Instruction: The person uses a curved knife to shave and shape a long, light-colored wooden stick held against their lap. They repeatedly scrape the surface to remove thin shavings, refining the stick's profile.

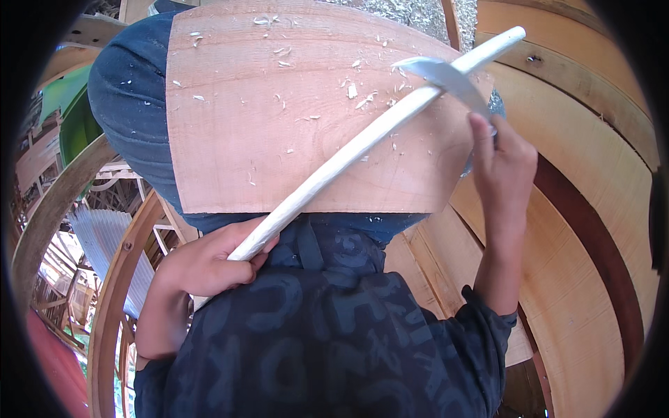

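Note:
A long pale wooden stick [334, 164] runs slantwise across a flat wooden board [237, 139] that lies over my lap. My left hand [216, 258] is closed around the stick's near end, close to my body. In my right hand [505, 160] is a knife with a curved blade [446, 78]; its handle is mostly hidden by my fingers. The blade crosses the stick near its far end and appears to touch it. Small wood shavings [352, 90] lie scattered over the board.
Wide curved planks [571, 230] fill the right side. On the left stand a bent wooden frame [115, 299], a corrugated sheet [115, 244] and a green plastic object [77, 125]. A heap of shavings [411, 17] lies beyond the board. My knee [132, 90] sticks out at the board's left.

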Demonstrator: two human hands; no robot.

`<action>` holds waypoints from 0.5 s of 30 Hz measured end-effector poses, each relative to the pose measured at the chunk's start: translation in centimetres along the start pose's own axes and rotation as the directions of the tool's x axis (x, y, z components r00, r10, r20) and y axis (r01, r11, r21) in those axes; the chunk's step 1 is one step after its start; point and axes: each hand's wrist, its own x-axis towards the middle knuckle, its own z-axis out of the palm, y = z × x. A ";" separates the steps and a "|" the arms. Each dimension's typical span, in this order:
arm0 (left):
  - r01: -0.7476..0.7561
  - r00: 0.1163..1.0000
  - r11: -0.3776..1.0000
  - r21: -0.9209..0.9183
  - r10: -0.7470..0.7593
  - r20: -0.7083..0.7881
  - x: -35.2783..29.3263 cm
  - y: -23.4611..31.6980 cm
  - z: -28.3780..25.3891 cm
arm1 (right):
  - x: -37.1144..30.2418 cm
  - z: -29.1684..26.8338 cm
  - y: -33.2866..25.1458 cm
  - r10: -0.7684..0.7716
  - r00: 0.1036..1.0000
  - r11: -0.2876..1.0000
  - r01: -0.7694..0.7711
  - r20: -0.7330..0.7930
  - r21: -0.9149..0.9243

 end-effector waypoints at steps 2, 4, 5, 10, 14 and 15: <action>-0.002 1.000 1.000 -0.013 0.001 -0.018 -0.1 0.0 0.0 | 0.4 0.8 -0.1 -0.020 1.000 1.000 0.020 -0.008 0.009; -0.027 0.996 1.000 0.005 0.027 -0.082 -0.2 -0.1 0.7 | 1.3 1.5 -0.1 -0.043 0.999 0.999 0.043 -0.030 0.015; -0.078 0.994 0.996 0.050 0.082 -0.076 -0.2 0.4 0.7 | 1.1 1.7 -0.2 -0.048 0.998 0.999 0.049 -0.031 0.024; -0.059 0.991 0.996 0.070 0.067 -0.120 0.0 -0.1 0.5 | -1.7 1.2 -2.6 -0.107 0.994 0.992 0.105 0.038 0.063; -0.068 0.988 0.995 0.076 0.077 -0.130 -0.3 -0.4 1.0 | -1.4 1.3 -3.3 -0.234 0.972 0.972 0.234 0.011 -0.024; -0.076 0.988 0.996 0.055 0.083 -0.131 -0.4 -0.4 1.2 | 0.4 1.5 -1.2 -0.149 0.989 0.989 0.148 -0.025 -0.013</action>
